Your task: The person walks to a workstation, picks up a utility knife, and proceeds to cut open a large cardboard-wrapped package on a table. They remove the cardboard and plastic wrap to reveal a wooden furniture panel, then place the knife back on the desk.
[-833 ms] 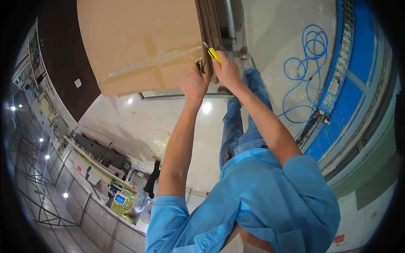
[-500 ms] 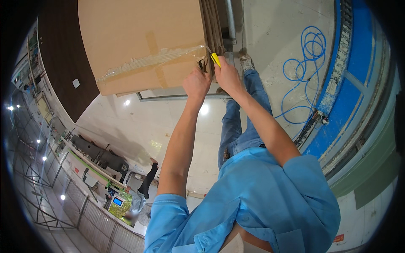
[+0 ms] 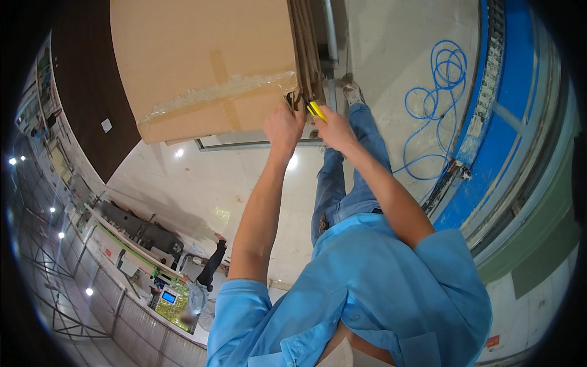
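A large brown cardboard sheet [image 3: 202, 46] lies on top of a stack, with clear tape [image 3: 214, 92] along its near edge. At the near right corner, the cardboard is torn and a dark gap shows under it. My left hand [image 3: 284, 129] is closed on that torn corner, its fingertips partly hidden. Just to the right, my right hand [image 3: 337, 131] grips a yellow utility knife [image 3: 317, 111]. The knife's tip points at the side of the stack beside the corner; whether its blade touches the cardboard is hard to make out.
A dark brown board [image 3: 92, 92] lies left of the cardboard. A metal frame [image 3: 257, 145] runs low beneath the stack. Coiled blue hose [image 3: 449, 73] lies on the floor to the right, beside a blue machine [image 3: 510, 116]. Another person [image 3: 199, 296] stands far off at lower left.
The yellow knife has moved down toward me, away from the taped edge along the corner. My left hand keeps its hold on the cardboard, and the view has shifted slightly.
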